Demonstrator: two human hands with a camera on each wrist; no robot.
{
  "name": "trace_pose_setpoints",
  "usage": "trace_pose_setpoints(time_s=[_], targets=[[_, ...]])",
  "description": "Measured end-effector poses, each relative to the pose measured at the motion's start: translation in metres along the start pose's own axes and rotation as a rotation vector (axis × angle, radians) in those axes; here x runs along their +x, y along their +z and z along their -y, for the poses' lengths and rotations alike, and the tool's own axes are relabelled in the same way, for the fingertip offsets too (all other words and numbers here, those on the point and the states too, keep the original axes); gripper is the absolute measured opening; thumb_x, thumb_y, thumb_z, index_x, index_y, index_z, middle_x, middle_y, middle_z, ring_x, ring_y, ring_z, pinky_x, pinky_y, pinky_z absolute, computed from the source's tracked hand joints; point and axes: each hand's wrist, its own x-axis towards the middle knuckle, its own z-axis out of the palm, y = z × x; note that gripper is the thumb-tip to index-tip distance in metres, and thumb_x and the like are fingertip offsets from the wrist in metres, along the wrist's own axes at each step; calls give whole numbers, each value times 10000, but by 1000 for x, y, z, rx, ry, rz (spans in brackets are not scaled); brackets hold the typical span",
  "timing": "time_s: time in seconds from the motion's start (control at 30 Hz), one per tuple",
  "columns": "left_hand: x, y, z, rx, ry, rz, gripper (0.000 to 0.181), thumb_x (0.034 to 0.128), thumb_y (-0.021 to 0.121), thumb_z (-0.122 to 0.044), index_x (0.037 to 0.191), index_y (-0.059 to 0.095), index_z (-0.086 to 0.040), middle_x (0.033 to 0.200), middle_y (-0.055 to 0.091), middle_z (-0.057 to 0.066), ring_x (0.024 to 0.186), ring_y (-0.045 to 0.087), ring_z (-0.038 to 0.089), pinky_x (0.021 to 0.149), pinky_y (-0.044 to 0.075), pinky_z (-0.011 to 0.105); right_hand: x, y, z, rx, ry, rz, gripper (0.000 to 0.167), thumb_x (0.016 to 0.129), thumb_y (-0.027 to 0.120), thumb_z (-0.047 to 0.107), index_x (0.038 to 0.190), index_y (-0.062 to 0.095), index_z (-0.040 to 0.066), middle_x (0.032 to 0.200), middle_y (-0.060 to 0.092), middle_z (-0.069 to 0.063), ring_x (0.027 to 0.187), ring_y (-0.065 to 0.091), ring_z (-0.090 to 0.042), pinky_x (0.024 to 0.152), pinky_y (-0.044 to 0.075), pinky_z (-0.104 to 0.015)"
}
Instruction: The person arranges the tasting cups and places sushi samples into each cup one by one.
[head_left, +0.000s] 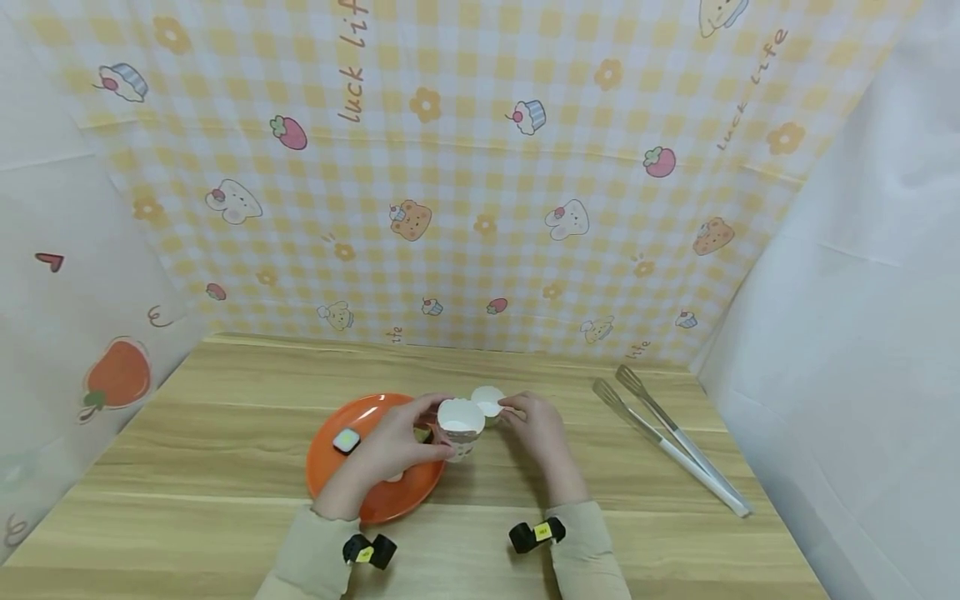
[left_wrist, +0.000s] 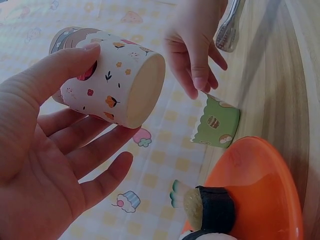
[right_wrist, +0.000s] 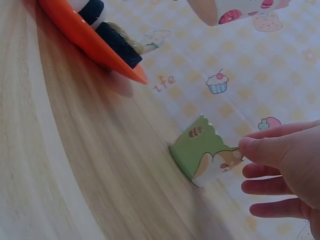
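My left hand (left_wrist: 65, 135) grips a white paper cup (left_wrist: 117, 80) with flower prints, thumb on one side and fingers on the other, held above the table. To its right, a green paper cup (right_wrist: 200, 152) with an animal print stands on the table, and my right hand (right_wrist: 287, 167) pinches its rim between thumb and forefinger. An orange plate (head_left: 321, 467) lies beneath and left of my left hand, bearing sushi pieces, one of them a dark-wrapped roll (left_wrist: 217, 209). My left hand partly hides the plate in the head view.
Metal tongs (head_left: 675, 446) with slotted ends lie spread on the right side of the wooden table (head_left: 187, 417). A yellow checked cloth (head_left: 480, 183) hangs behind the table, with white cloth at both sides.
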Motion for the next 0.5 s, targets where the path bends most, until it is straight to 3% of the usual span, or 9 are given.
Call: trace_pose_setpoints(time_s=[0.3,0.5], targets=[[0,2,1,24,-11,4,652,757,830,-274,1327,536,-154,1087,624,-56,982,577,179,875,477,489,-2,-15,4,29,54,10,210,888,691,187,1073,732,97,1059,678,-54,994,629,-253,840,505,-435],[1,2,0,30,-9,2,654,755,831,-275,1326,536,-153,1089,622,-53,976,579,179,874,478,486,-3,-29,12,6,21,16,236,890,690,203,1097,717,93,1081,681,-69,970,635,-239,807,522,-424]])
